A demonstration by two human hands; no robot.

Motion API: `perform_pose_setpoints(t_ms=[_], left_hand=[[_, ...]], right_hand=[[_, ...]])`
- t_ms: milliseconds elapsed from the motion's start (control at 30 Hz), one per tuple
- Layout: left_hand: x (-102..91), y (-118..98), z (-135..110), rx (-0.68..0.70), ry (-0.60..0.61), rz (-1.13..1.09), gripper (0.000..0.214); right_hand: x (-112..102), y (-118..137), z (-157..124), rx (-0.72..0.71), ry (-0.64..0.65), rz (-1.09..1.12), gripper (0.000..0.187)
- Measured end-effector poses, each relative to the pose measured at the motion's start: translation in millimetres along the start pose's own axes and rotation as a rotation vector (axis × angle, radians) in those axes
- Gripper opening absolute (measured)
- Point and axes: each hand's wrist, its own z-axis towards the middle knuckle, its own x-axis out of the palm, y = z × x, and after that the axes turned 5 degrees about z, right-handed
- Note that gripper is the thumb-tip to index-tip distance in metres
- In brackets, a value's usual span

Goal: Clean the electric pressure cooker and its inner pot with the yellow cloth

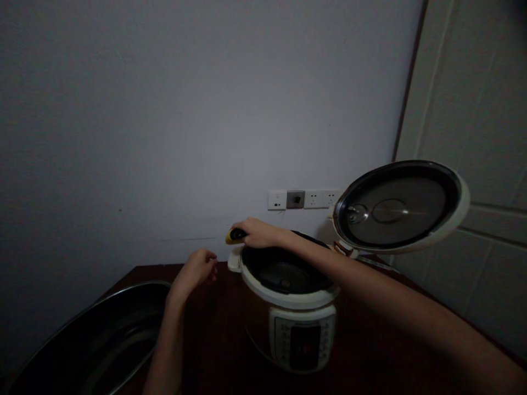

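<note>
An electric pressure cooker stands on the dark red table, its lid swung up to the right. My right arm reaches across the cooker's mouth. Over the far left of the rim, my right hand is closed on a small yellow-and-black object, whose exact kind I cannot make out. The dark inside of the cooker shows below my forearm. Left of the cooker, my left hand hovers with loosely bent fingers apart, nothing visible in them. It is near the cooker's side handle but not touching it.
A large metal basin sits at the lower left, beside my left forearm. Behind the cooker, sockets and a switch line the grey wall. A pale panelled door stands at the right. The table is dimly lit.
</note>
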Motion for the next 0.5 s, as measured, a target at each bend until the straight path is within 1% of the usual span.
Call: perform_pose_setpoints(t_ms=[67, 133, 233, 367, 433, 500], left_hand=[[0.9, 0, 5, -0.032, -0.143, -0.054, 0.024], [2.7, -1, 9, -0.064, -0.206, -0.131, 0.031], [5.0, -3, 12, -0.091, -0.229, -0.180, 0.037], [6.5, -5, 15, -0.056, -0.263, -0.107, 0.037], [7.8, -4, 17, -0.031, -0.259, -0.101, 0.037], [10.4, -3, 20, -0.017, -0.225, -0.131, 0.039]], right_hand=[[9, -3, 6, 0.033, 0.067, -0.109, 0.034], [18, 1, 7, 0.032, 0.147, -0.164, 0.030], [25, 17, 1, 0.007, 0.182, -0.236, 0.027], [21, 45, -15, -0.049, 0.196, -0.302, 0.028], [20, 58, -26, -0.093, 0.222, -0.285, 0.027], [19, 68, -37, -0.141, 0.284, -0.194, 0.027]])
